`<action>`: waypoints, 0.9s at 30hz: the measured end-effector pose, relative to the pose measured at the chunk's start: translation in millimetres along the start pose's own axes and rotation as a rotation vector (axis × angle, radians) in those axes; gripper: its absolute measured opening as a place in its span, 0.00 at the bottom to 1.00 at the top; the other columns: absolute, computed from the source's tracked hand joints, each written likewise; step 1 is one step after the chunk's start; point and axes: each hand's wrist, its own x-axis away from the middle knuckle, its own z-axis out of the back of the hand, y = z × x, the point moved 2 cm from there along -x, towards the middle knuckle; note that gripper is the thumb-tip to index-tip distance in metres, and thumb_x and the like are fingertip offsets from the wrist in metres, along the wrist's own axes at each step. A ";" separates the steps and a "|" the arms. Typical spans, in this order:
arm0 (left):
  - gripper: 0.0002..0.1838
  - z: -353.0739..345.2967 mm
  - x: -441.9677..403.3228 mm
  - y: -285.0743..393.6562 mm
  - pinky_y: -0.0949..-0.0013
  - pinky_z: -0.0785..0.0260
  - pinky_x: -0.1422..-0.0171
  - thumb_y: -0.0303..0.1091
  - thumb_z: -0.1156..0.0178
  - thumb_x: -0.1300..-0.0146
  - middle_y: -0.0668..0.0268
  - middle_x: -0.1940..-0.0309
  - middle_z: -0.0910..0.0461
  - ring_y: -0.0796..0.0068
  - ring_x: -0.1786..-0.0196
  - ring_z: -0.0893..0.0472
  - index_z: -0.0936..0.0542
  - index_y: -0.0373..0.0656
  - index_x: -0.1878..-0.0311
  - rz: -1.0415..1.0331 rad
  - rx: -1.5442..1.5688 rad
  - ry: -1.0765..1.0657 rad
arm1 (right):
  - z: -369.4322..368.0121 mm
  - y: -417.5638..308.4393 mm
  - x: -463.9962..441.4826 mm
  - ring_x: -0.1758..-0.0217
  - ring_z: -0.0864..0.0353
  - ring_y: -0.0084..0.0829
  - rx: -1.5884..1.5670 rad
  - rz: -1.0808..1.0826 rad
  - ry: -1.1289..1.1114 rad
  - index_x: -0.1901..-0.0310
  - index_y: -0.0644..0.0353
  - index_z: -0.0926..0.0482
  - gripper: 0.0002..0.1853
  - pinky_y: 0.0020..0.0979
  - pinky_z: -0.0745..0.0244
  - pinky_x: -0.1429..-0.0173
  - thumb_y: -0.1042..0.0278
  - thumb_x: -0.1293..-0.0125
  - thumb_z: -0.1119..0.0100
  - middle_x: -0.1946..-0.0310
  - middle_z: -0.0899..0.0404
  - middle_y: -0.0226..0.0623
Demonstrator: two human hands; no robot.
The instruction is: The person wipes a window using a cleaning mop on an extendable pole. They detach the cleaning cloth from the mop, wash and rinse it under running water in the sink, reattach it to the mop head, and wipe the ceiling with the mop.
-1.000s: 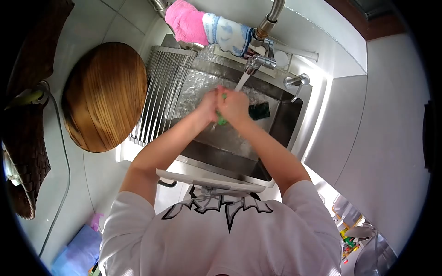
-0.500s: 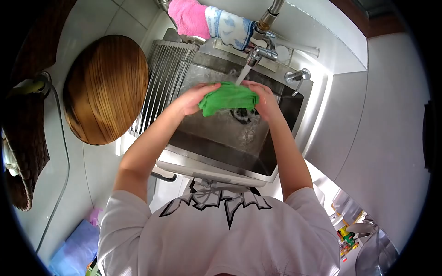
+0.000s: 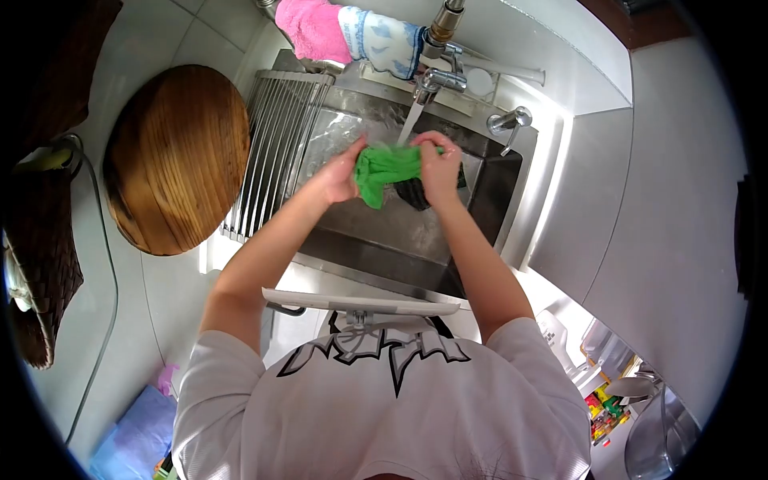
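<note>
A wet green cloth (image 3: 390, 166) is stretched between my two hands, over the steel sink (image 3: 384, 236). My left hand (image 3: 342, 173) grips its left end, thumb on top. The right end is bunched inside my right hand (image 3: 440, 166), whose fingers are curled round it in a fist. Water runs from the chrome faucet (image 3: 432, 82) just behind the cloth and splashes near it. Part of the dark drain shows beneath my right hand.
A roll-up drying rack (image 3: 276, 144) covers the sink's left side, beside a round wooden board (image 3: 178, 160). Pink (image 3: 314, 30) and blue-white towels (image 3: 382, 42) hang behind. A soap dispenser (image 3: 510, 120) stands at the back right.
My right hand has closed into a fist round the cloth's right end and moved slightly left. The cloth has gone from a broad folded shape to a narrower, bunched one.
</note>
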 end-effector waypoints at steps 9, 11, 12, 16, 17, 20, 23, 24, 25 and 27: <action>0.18 3.2 -29.5 -36.3 0.64 0.26 0.55 0.47 0.60 0.27 0.64 0.61 0.21 0.69 0.59 0.20 0.25 0.47 0.51 -0.019 0.151 -0.062 | -34.1 27.3 -7.3 0.80 0.22 0.44 0.938 0.606 -0.010 0.84 0.51 0.21 0.16 0.44 0.27 0.77 0.55 0.43 0.42 0.84 0.23 0.39; 0.18 6.2 -33.0 -31.2 0.67 0.28 0.68 0.45 0.62 0.27 0.65 0.66 0.20 0.71 0.68 0.20 0.25 0.46 0.56 0.017 0.044 -0.068 | -36.6 21.0 -7.2 0.81 0.22 0.45 1.013 0.466 -0.014 0.85 0.52 0.22 0.16 0.44 0.27 0.76 0.56 0.42 0.42 0.85 0.24 0.40; 0.18 -7.6 -27.8 -21.6 0.69 0.29 0.74 0.44 0.62 0.27 0.66 0.68 0.20 0.72 0.71 0.21 0.25 0.46 0.58 -0.029 -0.053 0.203 | -40.1 15.5 -12.1 0.81 0.22 0.45 1.049 0.406 -0.010 0.85 0.52 0.22 0.17 0.44 0.27 0.76 0.56 0.42 0.42 0.86 0.24 0.40; 0.16 -22.9 -28.5 -10.8 0.73 0.42 0.83 0.44 0.59 0.28 0.67 0.72 0.22 0.76 0.78 0.26 0.24 0.47 0.61 -0.097 0.249 0.299 | -61.2 -2.5 17.3 0.80 0.24 0.47 0.856 0.563 -0.076 0.83 0.57 0.22 0.20 0.43 0.30 0.76 0.57 0.35 0.47 0.85 0.26 0.45; 0.16 -21.9 -29.7 -13.1 0.73 0.43 0.83 0.43 0.59 0.28 0.67 0.72 0.23 0.76 0.78 0.26 0.25 0.47 0.62 -0.107 0.160 0.304 | -55.9 10.8 6.6 0.79 0.24 0.51 0.805 0.456 -0.054 0.83 0.59 0.24 0.22 0.45 0.30 0.74 0.55 0.34 0.48 0.84 0.26 0.47; 0.15 -2.3 -32.6 -7.0 0.75 0.47 0.85 0.42 0.60 0.29 0.67 0.72 0.24 0.76 0.80 0.29 0.26 0.47 0.63 -0.098 0.040 0.158 | -43.4 21.8 -19.1 0.76 0.24 0.55 0.948 0.247 -0.012 0.80 0.60 0.22 0.22 0.46 0.29 0.71 0.53 0.35 0.48 0.82 0.25 0.51; 0.13 -16.7 -21.7 -5.7 0.77 0.50 0.87 0.42 0.59 0.30 0.67 0.72 0.24 0.77 0.81 0.30 0.27 0.47 0.64 -0.024 -0.018 0.019 | -24.5 24.9 -39.0 0.73 0.21 0.56 0.599 -0.095 0.135 0.77 0.65 0.20 0.23 0.46 0.28 0.66 0.52 0.36 0.47 0.81 0.24 0.55; 0.13 -19.8 -12.1 -9.6 0.78 0.51 0.87 0.42 0.59 0.30 0.67 0.72 0.24 0.77 0.81 0.31 0.27 0.47 0.64 0.007 -0.031 0.002 | -20.2 28.5 -41.3 0.72 0.21 0.57 0.507 -0.183 0.131 0.75 0.66 0.19 0.23 0.46 0.28 0.65 0.53 0.35 0.48 0.81 0.23 0.56; 0.13 -14.0 -9.3 -7.0 0.77 0.51 0.87 0.45 0.56 0.29 0.67 0.72 0.25 0.77 0.80 0.31 0.26 0.48 0.61 0.004 0.024 -0.041 | -16.7 39.5 -43.5 0.69 0.19 0.50 0.443 -0.249 0.141 0.72 0.69 0.19 0.24 0.41 0.29 0.61 0.51 0.36 0.45 0.78 0.21 0.55; 0.16 -9.0 0.6 7.5 0.76 0.48 0.84 0.48 0.54 0.29 0.67 0.68 0.22 0.77 0.77 0.28 0.25 0.48 0.55 -0.075 -0.053 0.079 | 2.5 75.9 -58.0 0.66 0.20 0.44 0.475 -0.185 0.086 0.68 0.71 0.20 0.25 0.39 0.30 0.59 0.49 0.37 0.44 0.72 0.20 0.52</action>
